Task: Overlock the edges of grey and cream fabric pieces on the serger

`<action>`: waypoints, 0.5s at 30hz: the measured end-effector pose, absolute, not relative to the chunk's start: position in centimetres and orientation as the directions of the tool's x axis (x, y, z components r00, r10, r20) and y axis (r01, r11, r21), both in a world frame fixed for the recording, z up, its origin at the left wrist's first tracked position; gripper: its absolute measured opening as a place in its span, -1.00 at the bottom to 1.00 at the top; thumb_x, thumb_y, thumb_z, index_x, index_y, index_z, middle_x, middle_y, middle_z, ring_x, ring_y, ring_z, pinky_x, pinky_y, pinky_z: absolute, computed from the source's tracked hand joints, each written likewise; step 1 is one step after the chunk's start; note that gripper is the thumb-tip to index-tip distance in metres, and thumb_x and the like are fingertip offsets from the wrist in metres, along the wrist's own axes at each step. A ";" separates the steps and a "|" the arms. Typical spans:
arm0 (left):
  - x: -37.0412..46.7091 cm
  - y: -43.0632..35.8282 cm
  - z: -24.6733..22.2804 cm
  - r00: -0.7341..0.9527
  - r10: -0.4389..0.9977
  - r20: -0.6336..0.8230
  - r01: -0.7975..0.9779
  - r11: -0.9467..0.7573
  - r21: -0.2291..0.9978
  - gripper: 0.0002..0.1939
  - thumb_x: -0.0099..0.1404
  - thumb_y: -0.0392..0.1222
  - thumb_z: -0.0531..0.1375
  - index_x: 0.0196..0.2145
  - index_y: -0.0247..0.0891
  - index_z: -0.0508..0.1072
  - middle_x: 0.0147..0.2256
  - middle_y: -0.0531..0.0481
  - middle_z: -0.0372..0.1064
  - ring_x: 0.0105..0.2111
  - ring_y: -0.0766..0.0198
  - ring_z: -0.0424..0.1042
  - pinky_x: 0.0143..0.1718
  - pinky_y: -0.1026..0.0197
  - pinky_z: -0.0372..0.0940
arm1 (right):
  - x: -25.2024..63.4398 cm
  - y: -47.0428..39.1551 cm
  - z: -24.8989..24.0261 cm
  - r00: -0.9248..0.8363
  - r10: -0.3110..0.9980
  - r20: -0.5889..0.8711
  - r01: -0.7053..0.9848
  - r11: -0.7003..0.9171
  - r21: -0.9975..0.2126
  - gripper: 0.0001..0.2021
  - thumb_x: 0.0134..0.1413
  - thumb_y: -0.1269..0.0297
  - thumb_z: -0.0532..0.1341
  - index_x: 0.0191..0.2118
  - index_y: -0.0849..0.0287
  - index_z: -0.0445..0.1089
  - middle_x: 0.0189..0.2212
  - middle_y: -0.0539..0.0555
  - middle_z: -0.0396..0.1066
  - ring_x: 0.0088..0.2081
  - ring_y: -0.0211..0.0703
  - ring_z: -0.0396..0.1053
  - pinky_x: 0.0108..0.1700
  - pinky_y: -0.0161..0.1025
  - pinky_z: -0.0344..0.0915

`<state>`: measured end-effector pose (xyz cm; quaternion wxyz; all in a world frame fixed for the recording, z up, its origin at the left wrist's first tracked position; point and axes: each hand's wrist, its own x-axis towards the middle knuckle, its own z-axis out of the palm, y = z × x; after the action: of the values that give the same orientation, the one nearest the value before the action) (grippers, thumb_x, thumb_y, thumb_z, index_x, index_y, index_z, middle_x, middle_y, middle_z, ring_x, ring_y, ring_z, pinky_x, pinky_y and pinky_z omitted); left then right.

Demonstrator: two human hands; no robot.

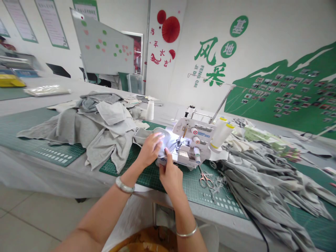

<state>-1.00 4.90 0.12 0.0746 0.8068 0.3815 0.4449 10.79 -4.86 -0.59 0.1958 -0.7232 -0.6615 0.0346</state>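
Observation:
A grey fabric piece (170,140) lies under the lit needle area of a white overlock sewing machine (195,140). My left hand (150,149) rests over the fabric's left part, its fingers stretched out. At the near edge of that fabric, my right hand (172,176) has its index finger on top and the thumb lower down, apparently pinching the edge; the other fingers are curled. Small scissors (206,180) with pinkish handles lie to the right of my right hand, on the green cutting mat (191,190).
A heap of grey fabric (105,122) lies to the left, another grey pile (262,175) to the right. White thread cones (223,134) stand behind the machine, one thread cone (150,110) to its left. Thread scraps (219,183) lie by the scissors. A thread stand (223,103) rises above.

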 end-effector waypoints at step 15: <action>-9.9 -0.5 2.2 0.423 0.774 0.471 0.788 -0.571 0.231 -0.70 0.21 -0.38 0.01 -0.23 -0.25 0.51 -0.22 -0.12 0.52 -0.18 0.08 0.44 -0.05 0.05 0.28 | 11.7 -4.8 -1.9 0.112 0.966 0.235 0.829 0.040 -0.558 -0.36 0.18 0.34 0.10 0.34 -0.05 -0.10 -0.41 -0.02 0.51 -0.35 -0.08 0.50 -0.36 -0.33 0.18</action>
<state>-9.92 -0.50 2.24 -0.0126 0.8434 0.4630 0.2721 11.66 -4.85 -1.85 0.2984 -0.6832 -0.6565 0.1147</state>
